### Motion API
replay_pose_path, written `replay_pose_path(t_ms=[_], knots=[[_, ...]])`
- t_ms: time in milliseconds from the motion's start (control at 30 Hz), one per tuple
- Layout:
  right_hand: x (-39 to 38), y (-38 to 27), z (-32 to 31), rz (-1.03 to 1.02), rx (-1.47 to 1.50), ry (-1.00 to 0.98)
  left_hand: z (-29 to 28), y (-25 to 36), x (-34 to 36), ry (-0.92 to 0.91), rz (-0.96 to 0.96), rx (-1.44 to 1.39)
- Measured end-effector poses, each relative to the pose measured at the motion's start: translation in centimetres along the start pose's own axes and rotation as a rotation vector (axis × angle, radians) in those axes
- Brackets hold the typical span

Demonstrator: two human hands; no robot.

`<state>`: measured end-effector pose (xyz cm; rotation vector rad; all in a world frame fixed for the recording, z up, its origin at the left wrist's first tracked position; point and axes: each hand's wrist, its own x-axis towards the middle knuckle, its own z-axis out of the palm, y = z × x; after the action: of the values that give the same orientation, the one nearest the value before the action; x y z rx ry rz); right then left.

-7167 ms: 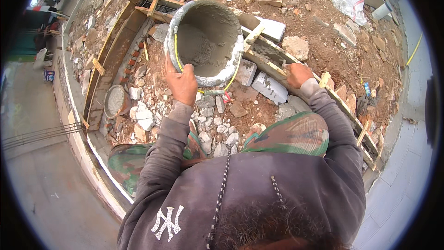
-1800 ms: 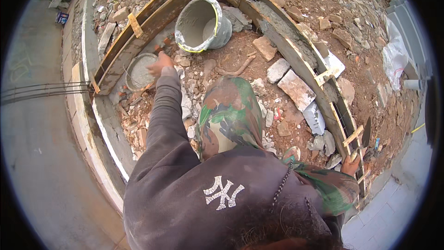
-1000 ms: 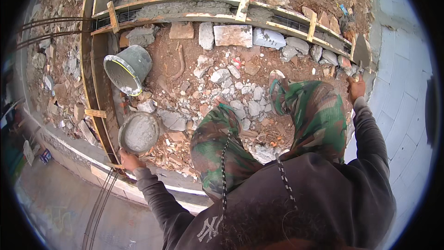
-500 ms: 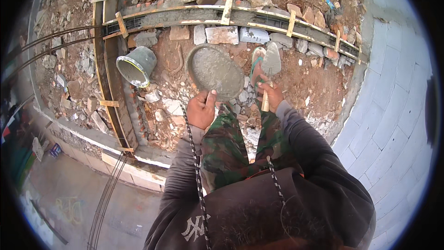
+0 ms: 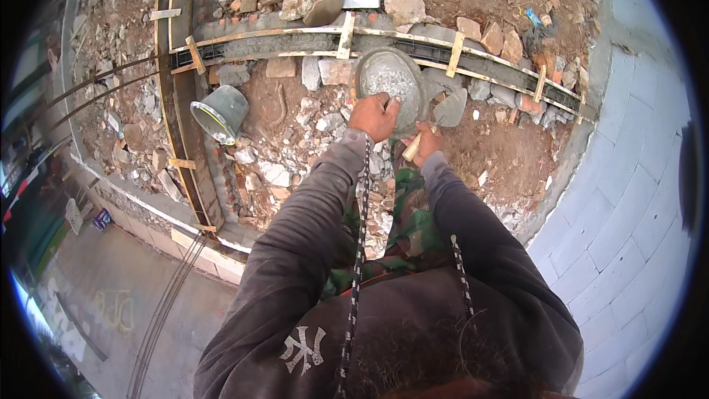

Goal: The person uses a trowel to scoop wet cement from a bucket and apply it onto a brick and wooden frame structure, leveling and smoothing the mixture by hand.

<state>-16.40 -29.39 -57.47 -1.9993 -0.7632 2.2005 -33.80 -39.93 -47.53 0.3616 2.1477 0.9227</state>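
Fingers of left hand [image 5: 374,116] grip 1 mortar pan [image 5: 390,81] at rim; right hand [image 5: 428,142] clenches 1 trowel [image 5: 442,117]. 1 bucket [image 5: 220,113] lies nearby on rubble.

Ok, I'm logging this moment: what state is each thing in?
Round pan: held tilted over the formwork, coated with mortar.
Trowel: held, blade beside the pan.
Bucket: lying on its side on the rubble.
Left hand: gripping the pan's rim.
Right hand: gripping the trowel's handle.

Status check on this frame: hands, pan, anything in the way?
Left hand grips mortar pan rim. Right hand holds trowel. Pan over formwork trench; rubble underfoot.
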Motion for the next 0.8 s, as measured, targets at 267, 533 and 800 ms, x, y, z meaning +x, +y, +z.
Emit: replay_pose_path(t_ms=[267, 533, 800], knots=[[6.8, -1.7, 5.2, 0.077, 0.063, 0.133, 0.6, -0.8, 8.3, 0.012, -0.032, 0.087], [7.2, -0.9, 14.1, 0.017, -0.098, 0.163, -3.3, -5.6, 13.4, -0.017, -0.036, 0.15], [6.7, 0.5, 18.6, 0.022, 0.005, 0.173, -5.9, -8.9, 14.5, -0.021, -0.005, 0.174]])
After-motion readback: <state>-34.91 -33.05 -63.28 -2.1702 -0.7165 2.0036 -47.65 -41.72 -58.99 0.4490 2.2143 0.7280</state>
